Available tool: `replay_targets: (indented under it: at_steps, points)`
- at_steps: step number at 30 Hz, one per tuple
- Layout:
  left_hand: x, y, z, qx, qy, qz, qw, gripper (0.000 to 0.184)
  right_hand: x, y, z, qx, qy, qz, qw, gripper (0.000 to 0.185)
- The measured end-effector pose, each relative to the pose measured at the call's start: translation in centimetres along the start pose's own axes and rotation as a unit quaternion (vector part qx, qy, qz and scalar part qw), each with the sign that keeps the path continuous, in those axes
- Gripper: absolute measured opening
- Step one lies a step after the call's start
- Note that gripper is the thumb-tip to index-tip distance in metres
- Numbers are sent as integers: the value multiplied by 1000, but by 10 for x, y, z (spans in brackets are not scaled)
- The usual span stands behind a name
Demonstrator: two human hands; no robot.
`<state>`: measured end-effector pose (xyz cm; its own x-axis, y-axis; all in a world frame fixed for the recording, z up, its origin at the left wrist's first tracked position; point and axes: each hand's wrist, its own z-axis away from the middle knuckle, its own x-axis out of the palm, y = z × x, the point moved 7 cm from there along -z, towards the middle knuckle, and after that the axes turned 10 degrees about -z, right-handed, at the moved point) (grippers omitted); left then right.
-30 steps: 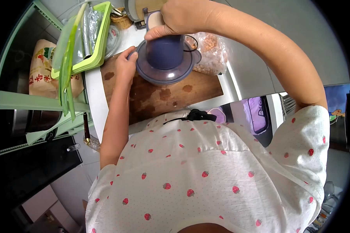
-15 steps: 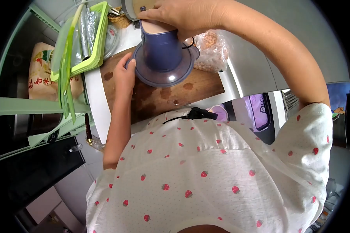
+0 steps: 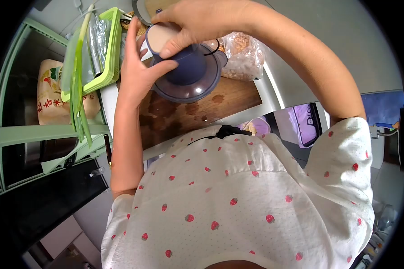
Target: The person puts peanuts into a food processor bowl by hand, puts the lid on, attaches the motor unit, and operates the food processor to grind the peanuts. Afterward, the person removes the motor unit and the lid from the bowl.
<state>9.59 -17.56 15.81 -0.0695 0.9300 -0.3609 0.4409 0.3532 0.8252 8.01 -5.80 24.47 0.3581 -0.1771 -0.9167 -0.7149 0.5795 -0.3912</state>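
Note:
On a wooden cutting board stands an electric food chopper. Its blue motor unit has a pale top and sits on a wide translucent lid; what is under the lid is hidden. My right hand reaches over from above and grips the upper part of the motor unit, thumb across the pale top. At its left side is my left hand, fingers spread and pointing up. The left thumb overlaps the side of the motor unit; whether it presses there I cannot tell.
A clear bag of pinkish-brown food lies behind the chopper to the right. On the left are a green basket with a foil-like roll, long scallions hanging over its edge, and a printed rice sack on a green rack.
My left hand has left the lid's rim and moved up beside the motor unit, fingers spreading. My right hand's thumb has come over the top, and the motor unit appears slightly tilted.

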Motion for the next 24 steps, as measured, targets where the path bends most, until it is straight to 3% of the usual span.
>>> replay_targets:
  at_steps: [2, 3, 5, 7, 11, 14, 17, 24]
  points:
    - [4, 24, -14, 47, -29, -16, 998, 102, -13, 28, 4, -6, 146, -127, 981, 47]
    - [7, 27, -20, 44, -65, -73, 994, 104, -9, 46, 8, -4, 151, -131, 980, 47]
    - [13, 32, -28, 42, -107, -136, 984, 106, -15, 102, 37, 108, 333, -92, 932, 40]
    - [20, 43, -29, 65, -147, -201, 966, 104, 29, 146, 47, 239, 246, -94, 935, 37]
    - [27, 49, -26, 53, -122, -241, 961, 85, 100, 167, 53, 285, 167, -249, 910, 35]
    - [31, 48, -19, 56, -81, -239, 966, 76, 119, 178, 42, 238, 215, -412, 853, 35]
    - [30, 52, -18, 44, -46, -255, 965, 75, 114, 178, 40, 193, 297, -458, 815, 29]
    - [31, 53, -15, 23, -32, -280, 959, 76, 125, 188, 28, 157, 274, -510, 800, 29]
